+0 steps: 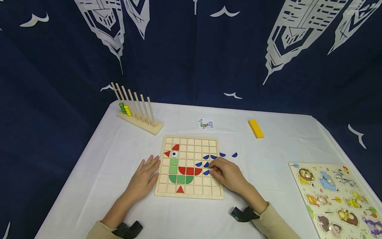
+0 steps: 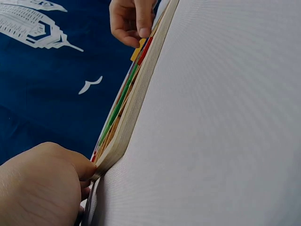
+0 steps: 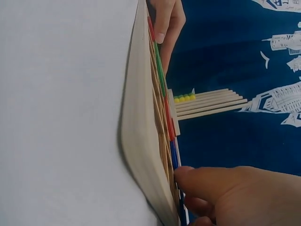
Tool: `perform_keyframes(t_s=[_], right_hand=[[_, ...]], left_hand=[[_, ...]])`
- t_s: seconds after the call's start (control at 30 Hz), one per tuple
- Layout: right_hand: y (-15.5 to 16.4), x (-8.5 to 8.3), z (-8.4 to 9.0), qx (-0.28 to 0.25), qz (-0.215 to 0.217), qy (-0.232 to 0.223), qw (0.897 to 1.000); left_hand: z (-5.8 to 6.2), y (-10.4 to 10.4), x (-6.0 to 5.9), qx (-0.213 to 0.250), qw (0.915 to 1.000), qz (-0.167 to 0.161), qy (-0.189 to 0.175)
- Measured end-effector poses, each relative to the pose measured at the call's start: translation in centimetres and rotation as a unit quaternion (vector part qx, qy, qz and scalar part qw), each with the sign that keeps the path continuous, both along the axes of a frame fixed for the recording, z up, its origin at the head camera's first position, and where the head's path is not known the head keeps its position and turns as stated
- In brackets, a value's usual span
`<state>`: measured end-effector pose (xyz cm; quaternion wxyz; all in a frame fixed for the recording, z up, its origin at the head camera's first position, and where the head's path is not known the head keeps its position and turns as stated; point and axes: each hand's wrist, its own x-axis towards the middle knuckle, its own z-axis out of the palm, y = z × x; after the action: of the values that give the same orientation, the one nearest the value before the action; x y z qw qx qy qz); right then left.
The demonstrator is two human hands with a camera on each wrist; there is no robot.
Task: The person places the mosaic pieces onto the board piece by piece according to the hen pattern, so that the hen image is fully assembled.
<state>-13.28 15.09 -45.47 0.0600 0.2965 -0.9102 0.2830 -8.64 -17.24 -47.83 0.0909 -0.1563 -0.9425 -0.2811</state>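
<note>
A wooden grid board (image 1: 187, 150) lies on the table, with a bird shape of red, green and blue flat pieces and a round eye piece (image 1: 174, 154). My left hand (image 1: 145, 177) rests at the board's left edge, fingers extended, thumb at the rim in the left wrist view. My right hand (image 1: 228, 174) is over the right side, thumb and index finger pinching at a blue piece (image 3: 174, 153) mostly hidden by the fingertips. Several blue half-round pieces (image 1: 206, 157) sit around those fingertips. Just past the board's right edge lie two loose blue pieces, one (image 1: 234, 154) farther out.
A small pattern card (image 1: 205, 123) lies behind the board. To its left stands a pegged bead rack (image 1: 140, 123) with green and yellow beads; a yellow block (image 1: 256, 128) lies to the right. An animal puzzle board (image 1: 334, 196) covers the table's right front.
</note>
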Motion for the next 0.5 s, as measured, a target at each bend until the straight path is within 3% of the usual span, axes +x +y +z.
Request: perform_keyframes(t_s=[0.27, 0.5], right_hand=[[1.7, -1.0, 0.3, -0.021, -0.083, 0.065, 0.994], [5.6, -3.0, 0.3, -0.074, -0.184, 0.113, 0.974]], left_hand=[[-0.1, -0.1, 0.0, -0.001, 1.0, -0.001, 0.004], [0.0, 0.0, 0.0, -0.001, 1.0, 0.003, 0.009]])
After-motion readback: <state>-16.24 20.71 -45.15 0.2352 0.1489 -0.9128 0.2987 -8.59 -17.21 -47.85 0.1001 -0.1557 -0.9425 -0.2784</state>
